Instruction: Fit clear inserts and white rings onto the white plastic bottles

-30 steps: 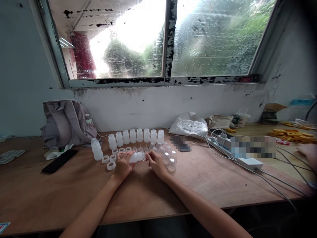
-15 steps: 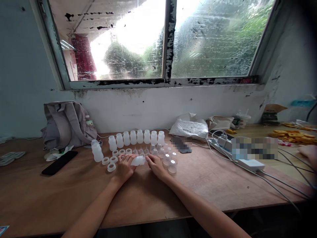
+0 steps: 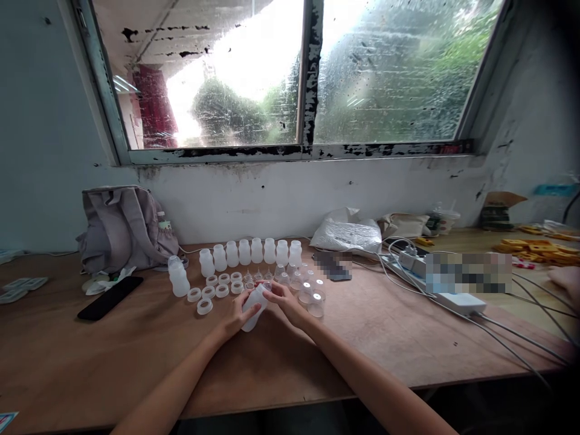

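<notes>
My left hand is closed around a frosted white baby bottle, which tilts with its top up and to the right. My right hand has its fingers closed at the bottle's top end, where something clear shows; the fingers hide most of it. Beyond my hands stand clear nipples and clear dome caps. White collar rings lie to the left of my left hand. A row of frosted bottles stands behind them. One capped bottle stands apart at the left.
A grey backpack and a black phone are at the left. Silver packaging lies by the wall. Power strips with trailing cables and yellow parts occupy the right. Another person's hand shows at the right edge.
The bottle has turned from lying nearly level to a steeper tilt, top end raised. My left hand has shifted from over the rings to the bottle's side, uncovering more rings.
</notes>
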The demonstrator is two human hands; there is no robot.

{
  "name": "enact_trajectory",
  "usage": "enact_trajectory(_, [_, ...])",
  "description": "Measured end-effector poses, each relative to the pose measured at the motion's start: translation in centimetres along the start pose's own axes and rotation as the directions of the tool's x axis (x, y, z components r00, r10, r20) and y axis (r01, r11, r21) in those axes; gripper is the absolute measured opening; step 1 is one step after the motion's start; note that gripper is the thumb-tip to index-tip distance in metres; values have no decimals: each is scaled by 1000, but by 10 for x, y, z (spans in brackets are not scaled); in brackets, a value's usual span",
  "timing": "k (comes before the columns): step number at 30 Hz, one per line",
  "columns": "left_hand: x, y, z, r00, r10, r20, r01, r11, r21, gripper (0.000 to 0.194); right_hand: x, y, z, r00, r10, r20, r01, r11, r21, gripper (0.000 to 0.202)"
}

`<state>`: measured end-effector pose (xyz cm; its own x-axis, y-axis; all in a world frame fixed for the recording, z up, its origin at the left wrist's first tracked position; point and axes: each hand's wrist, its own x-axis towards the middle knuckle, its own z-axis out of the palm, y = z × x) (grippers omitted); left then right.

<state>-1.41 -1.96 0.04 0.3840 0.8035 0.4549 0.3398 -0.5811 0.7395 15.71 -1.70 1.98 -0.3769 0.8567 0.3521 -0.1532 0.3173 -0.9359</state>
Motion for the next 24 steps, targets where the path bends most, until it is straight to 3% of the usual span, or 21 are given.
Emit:
enact_trajectory(6, [0, 2, 10, 999, -23, -26, 21, 998, -67, 37, 2, 7, 0, 985, 14, -173, -33, 994, -106, 30])
enact_trajectory(8, [0, 1, 12, 998, -59, -29, 55, 991, -123, 39, 2, 7, -1, 988, 0, -155, -12, 997, -76, 29])
enact_trajectory(12, [0, 0, 12, 980, -182, 79, 196, 948, -251, 48, 2, 6, -2, 998, 12, -55, -11, 1000, 22, 28])
enact_trajectory(18, [-1, 4, 13, 995, -94, -35, 92, 994, -53, 40, 1, 11, -2, 988, 60, -143, -57, 998, 23, 26])
enact_trajectory(21, [-2, 10, 15, 996, -76, -48, 76, 997, 7, 37, 1, 9, -2, 994, 67, -82, -66, 998, 19, 26])
enact_trajectory(24, [-3, 10, 6, 999, -3, -32, 6, 996, 88, 36, 1, 8, -4, 995, 81, -62, -72, 988, 137, 25])
